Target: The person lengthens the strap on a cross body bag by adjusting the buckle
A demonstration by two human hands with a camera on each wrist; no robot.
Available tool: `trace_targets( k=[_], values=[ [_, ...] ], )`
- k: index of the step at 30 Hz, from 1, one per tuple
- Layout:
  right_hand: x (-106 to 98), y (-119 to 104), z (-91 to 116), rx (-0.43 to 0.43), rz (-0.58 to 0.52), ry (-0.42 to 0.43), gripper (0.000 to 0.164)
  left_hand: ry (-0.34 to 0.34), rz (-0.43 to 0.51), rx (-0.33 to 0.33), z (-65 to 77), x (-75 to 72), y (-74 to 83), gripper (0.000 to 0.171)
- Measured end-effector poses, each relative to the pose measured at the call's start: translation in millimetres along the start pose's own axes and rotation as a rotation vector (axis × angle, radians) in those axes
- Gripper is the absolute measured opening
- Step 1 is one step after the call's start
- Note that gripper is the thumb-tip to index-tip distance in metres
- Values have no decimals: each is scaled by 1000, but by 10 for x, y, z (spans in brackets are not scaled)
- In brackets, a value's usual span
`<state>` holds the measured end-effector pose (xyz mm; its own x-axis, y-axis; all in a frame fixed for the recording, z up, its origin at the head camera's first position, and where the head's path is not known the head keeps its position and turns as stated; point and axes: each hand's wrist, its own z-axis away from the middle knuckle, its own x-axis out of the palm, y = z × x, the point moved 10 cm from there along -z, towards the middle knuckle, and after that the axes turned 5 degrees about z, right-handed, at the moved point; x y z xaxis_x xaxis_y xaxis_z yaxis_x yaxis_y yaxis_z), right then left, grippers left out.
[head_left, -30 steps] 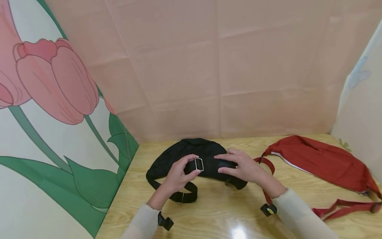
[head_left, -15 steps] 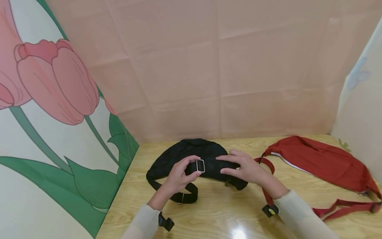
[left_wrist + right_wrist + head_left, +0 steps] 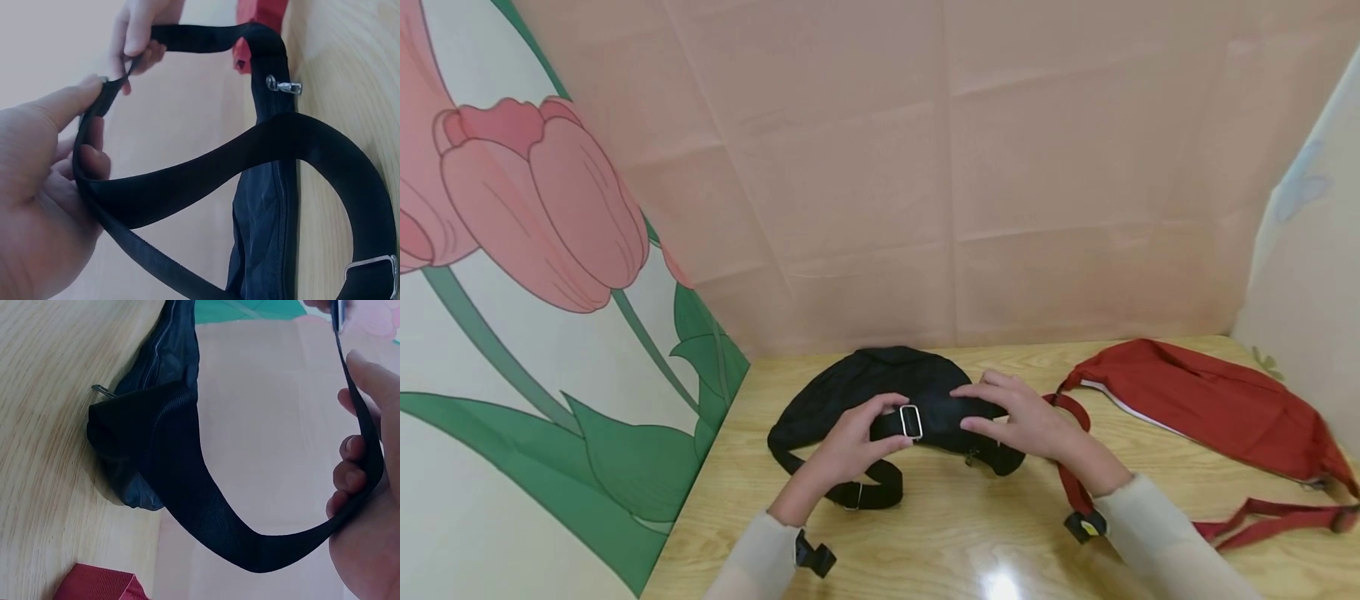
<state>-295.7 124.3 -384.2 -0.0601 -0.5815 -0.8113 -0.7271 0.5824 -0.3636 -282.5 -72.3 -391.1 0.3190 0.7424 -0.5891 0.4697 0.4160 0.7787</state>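
Observation:
A black waist bag [image 3: 842, 383] lies on the wooden table, its webbing strap [image 3: 187, 181] lifted off the table in front of it. My left hand [image 3: 846, 437] pinches this strap between thumb and fingers, just beside a silver metal slider [image 3: 912, 422]. To the right, my right hand [image 3: 1022, 417] holds another stretch of the strap, which runs across the palm under curled fingers in the right wrist view. Both hands are apart, with the slider between them. A second slider [image 3: 370, 262] sits on a hanging loop of strap. The bag's zipper pull [image 3: 103, 391] shows at one end.
A red waist bag [image 3: 1202, 408] lies at the right of the table [image 3: 955, 533], its red strap [image 3: 1285, 518] trailing forward and passing by my right wrist. A pinkish sheet [image 3: 850, 183] stands behind; a tulip-patterned panel [image 3: 550, 208] borders the left.
Both hands have shifted slightly to the right, still holding the black strap. The slider has moved right along with the left hand. Both bags lie where they were.

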Motion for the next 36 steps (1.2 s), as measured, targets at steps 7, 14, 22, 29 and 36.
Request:
trace_targets(
  k=[7, 14, 22, 29, 36],
  values=[
    [-37, 28, 8, 0, 7, 1, 35, -50, -98, -78, -11, 36, -100, 40],
    [-47, 65, 21, 11, -5, -5, 27, -91, -120, -49, -26, 103, -66, 19],
    [27, 71, 25, 29, 16, -65, 24, -77, -113, -10, -84, 144, 24, 18],
    [152, -48, 31, -52, -42, -108, 29, -87, -117, 7, -138, 238, 41, 16],
    [264, -168, 81, -81, -131, -162, 34, -95, -108, -18, -145, 339, 44, 20]
  ],
)
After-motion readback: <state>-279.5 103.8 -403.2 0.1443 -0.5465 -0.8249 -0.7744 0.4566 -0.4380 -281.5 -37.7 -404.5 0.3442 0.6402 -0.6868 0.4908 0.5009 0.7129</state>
